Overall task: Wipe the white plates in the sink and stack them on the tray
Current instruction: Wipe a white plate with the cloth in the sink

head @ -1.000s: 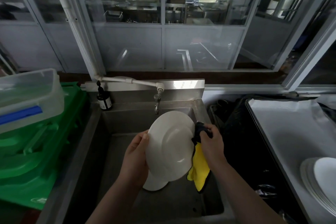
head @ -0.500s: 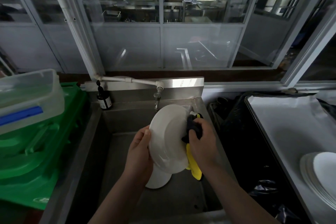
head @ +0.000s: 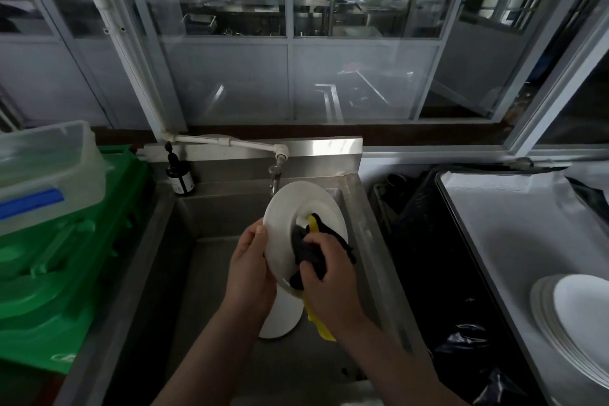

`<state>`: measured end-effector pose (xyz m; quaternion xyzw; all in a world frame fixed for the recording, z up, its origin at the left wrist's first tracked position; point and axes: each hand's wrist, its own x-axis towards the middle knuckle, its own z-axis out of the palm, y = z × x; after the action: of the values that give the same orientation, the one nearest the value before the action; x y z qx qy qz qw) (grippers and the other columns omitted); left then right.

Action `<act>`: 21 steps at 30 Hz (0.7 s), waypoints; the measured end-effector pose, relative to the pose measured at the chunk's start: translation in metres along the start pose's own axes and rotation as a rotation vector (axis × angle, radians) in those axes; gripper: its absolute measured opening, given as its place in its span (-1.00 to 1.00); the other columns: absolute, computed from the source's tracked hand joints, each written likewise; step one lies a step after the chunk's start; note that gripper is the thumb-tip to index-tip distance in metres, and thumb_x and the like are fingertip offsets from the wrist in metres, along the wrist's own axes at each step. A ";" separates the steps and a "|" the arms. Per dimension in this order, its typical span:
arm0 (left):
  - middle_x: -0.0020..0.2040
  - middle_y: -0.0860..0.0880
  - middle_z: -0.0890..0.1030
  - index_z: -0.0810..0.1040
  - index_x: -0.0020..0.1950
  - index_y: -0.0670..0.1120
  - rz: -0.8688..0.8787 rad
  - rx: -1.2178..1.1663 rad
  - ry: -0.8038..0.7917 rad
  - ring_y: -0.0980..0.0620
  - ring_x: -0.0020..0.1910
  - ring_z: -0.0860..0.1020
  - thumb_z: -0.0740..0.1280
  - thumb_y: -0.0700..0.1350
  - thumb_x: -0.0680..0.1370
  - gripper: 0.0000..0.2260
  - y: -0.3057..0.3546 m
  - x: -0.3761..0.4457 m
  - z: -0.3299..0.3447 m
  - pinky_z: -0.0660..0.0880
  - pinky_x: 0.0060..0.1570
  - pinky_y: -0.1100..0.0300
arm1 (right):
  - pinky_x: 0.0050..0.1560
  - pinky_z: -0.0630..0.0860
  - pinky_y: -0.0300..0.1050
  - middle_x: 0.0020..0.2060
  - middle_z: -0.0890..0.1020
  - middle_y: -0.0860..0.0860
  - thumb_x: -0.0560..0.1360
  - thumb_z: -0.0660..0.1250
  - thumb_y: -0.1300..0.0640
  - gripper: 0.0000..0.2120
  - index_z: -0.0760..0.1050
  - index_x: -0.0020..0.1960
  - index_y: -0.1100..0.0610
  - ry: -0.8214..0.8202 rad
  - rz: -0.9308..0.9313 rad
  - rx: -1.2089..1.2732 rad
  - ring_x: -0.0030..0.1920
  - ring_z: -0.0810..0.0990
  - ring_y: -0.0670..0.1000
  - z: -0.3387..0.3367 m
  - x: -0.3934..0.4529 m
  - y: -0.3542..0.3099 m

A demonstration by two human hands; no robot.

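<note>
Your left hand grips the tilted white plate at centre frame; your right hand clamps the black-and-yellow cloth against it. A tap stands just behind; stacked plates sit on the tray at right.

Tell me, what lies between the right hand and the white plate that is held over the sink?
A dark and yellow cloth lies there: the right hand presses it against the plate. The head view shows this.

Tap spout sits just beyond the fingers, near the held plate rim. Sink wall close right of them. Second plate below. Open basin floor left of the fingers.
</note>
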<state>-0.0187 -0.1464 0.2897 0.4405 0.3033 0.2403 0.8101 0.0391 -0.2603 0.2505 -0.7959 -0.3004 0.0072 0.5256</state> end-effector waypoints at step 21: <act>0.11 -0.21 0.63 0.56 0.14 -0.11 -0.067 -0.100 0.130 -0.15 0.05 0.61 0.16 -0.09 0.70 -0.80 -0.006 -0.007 0.028 0.55 0.11 -0.11 | -0.10 0.51 -0.17 0.06 0.43 -0.12 0.47 0.25 0.09 -0.74 0.43 0.15 -0.03 -0.173 -0.218 -0.082 -0.03 0.48 -0.12 -0.038 -0.016 0.010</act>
<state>-0.0034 -0.1698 0.2986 0.3727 0.3573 0.2560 0.8173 0.0432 -0.3026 0.2545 -0.7758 -0.4293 0.0063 0.4624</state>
